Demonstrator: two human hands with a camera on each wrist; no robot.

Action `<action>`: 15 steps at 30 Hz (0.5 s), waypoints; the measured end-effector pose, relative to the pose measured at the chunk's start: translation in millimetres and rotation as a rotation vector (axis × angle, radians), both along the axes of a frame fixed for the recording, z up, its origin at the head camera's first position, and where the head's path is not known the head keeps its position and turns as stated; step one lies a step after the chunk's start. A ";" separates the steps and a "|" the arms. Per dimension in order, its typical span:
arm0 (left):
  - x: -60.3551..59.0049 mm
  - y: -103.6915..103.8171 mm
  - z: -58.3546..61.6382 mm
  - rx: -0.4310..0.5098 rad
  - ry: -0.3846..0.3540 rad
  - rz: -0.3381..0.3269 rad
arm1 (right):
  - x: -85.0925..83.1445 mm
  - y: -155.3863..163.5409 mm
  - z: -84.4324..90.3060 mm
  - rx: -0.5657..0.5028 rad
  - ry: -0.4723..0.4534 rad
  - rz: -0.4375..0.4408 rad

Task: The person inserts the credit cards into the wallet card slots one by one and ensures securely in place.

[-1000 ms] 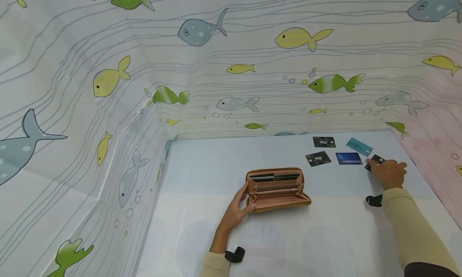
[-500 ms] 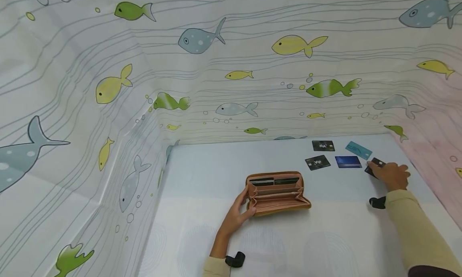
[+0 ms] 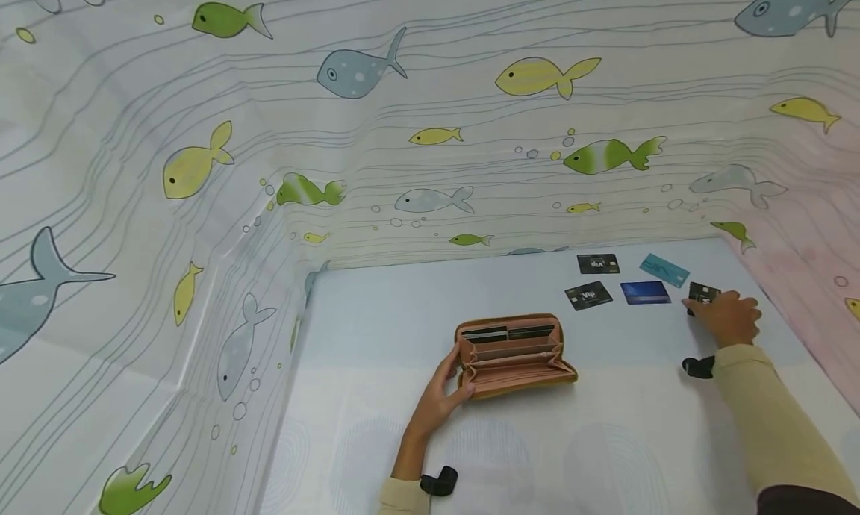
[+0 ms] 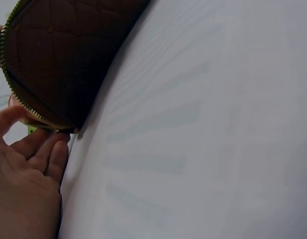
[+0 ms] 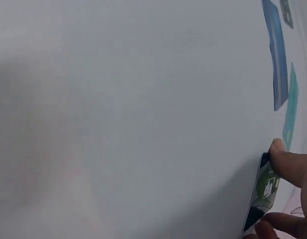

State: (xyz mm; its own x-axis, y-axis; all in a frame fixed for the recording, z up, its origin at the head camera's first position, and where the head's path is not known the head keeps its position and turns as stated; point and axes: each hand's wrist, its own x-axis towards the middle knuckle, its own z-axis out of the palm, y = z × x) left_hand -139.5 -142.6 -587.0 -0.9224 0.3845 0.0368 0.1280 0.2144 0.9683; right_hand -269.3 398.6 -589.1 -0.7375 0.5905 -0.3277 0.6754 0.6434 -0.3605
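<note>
An unzipped wallet stands spread on the white table, its pinkish inside showing dark cards in the slots. My left hand grips its left end, thumb at the near flap. From the left wrist, the wallet's brown quilted outside and gold zip show beside the fingers. Far to the right, my right hand pinches a black card at the tabletop. In the right wrist view thumb and fingers hold that card by opposite edges; its face has a green patch.
Left of the right hand lie a blue card, a teal card and two black Vip cards. A fish-patterned sheet rises behind and left of the table. Black wrist cameras sit on both wrists.
The black card in my right fingers has turned from slanted to nearly square with the table. My left hand and the wallet stay in place; the head view shifts slightly.
</note>
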 end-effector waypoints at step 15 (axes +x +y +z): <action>-3.8 0.5 -24.1 -0.002 0.053 0.014 | 13.1 12.9 15.9 -0.232 0.014 -0.150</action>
State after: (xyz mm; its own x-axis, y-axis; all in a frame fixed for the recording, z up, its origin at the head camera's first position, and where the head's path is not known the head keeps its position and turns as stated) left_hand -143.2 -142.0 -611.1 -0.9247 0.3713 0.0846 0.1755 0.2183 0.9600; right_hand -256.2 411.5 -573.2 -0.6528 0.6037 -0.4576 0.7509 0.4354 -0.4966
